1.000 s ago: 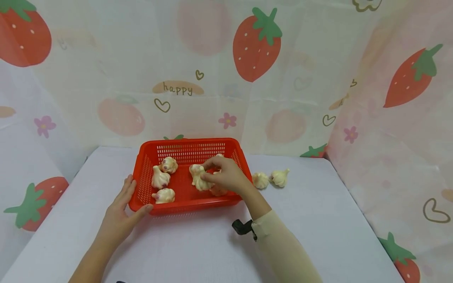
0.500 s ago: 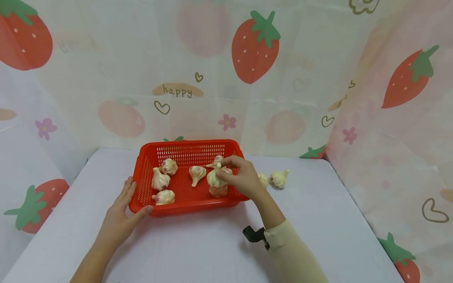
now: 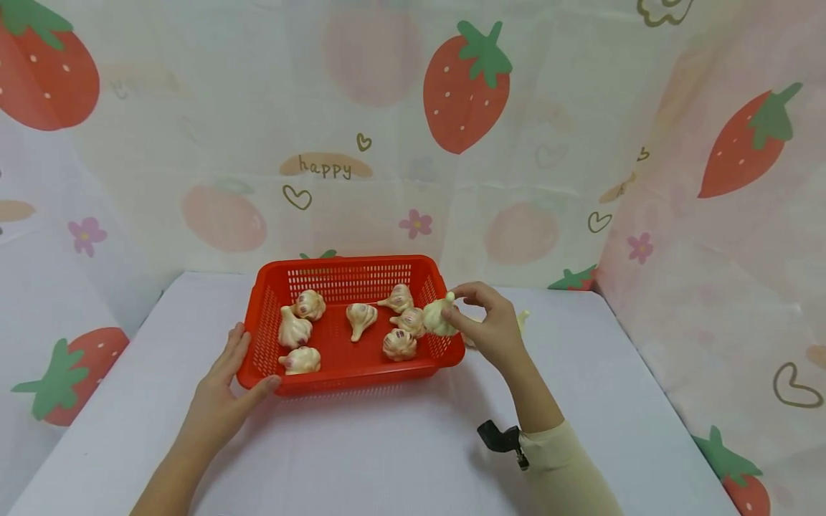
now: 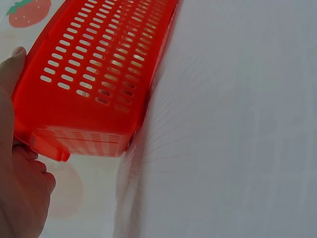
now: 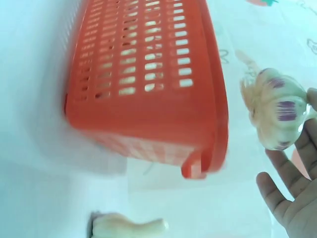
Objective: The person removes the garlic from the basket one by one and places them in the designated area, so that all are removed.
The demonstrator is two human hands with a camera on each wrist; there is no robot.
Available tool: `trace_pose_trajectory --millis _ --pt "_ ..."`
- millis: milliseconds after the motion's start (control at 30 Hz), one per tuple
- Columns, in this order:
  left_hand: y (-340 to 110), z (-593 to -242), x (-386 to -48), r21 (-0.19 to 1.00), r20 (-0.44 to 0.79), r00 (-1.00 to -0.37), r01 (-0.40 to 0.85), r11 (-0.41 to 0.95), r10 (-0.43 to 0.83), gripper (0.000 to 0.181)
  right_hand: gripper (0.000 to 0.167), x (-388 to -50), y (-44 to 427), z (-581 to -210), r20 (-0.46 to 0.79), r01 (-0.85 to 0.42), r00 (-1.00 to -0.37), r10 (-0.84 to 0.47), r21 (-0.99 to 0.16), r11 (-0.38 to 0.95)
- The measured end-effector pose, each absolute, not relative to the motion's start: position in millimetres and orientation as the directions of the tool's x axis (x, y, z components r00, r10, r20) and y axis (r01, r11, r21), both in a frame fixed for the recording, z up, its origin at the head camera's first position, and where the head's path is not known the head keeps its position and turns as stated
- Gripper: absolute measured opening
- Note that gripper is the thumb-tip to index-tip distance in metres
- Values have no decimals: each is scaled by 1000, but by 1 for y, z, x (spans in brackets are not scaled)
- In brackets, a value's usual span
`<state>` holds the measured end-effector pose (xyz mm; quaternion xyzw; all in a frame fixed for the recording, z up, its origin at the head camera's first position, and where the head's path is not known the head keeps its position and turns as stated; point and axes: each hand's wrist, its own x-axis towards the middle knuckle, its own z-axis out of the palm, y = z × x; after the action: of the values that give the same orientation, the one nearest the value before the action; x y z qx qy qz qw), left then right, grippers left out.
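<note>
Head view: your right hand (image 3: 487, 322) pinches a garlic bulb (image 3: 439, 317) between thumb and fingers at the red basket (image 3: 348, 374)'s right edge — above its rim — while your left hand (image 3: 222, 387) grips the near left corner and seven other bulbs (image 3: 361, 317) lie inside.

a: right arm, covering?
b: one long sleeve (image 3: 573, 479), plain pale cream, light creasing near the cuff (image 3: 540, 446).
a: fittings?
b: one black device (image 3: 497, 436) at the cuff end of the sleeve, on its side toward the left arm. blocky, angular body; smaller dark piece (image 3: 522, 461) below, next to the sleeve. finer detail too small to tell.
a: remainder?
b: right hand (image 3: 488, 327), bare, beyond the sleeve. left forearm (image 3: 176, 459) and left hand (image 3: 222, 387), also bare, well left of the sleeve.
</note>
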<state>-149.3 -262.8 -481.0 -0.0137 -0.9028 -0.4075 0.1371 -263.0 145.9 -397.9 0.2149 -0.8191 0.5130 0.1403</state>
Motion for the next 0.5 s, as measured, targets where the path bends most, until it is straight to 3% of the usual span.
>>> trace_pose_trajectory --millis 500 --pt "-264 -482 -150 722 275 -958 149 675 -83 97 26 -253 191 -400 460 -482 -875 -150 -801 355"
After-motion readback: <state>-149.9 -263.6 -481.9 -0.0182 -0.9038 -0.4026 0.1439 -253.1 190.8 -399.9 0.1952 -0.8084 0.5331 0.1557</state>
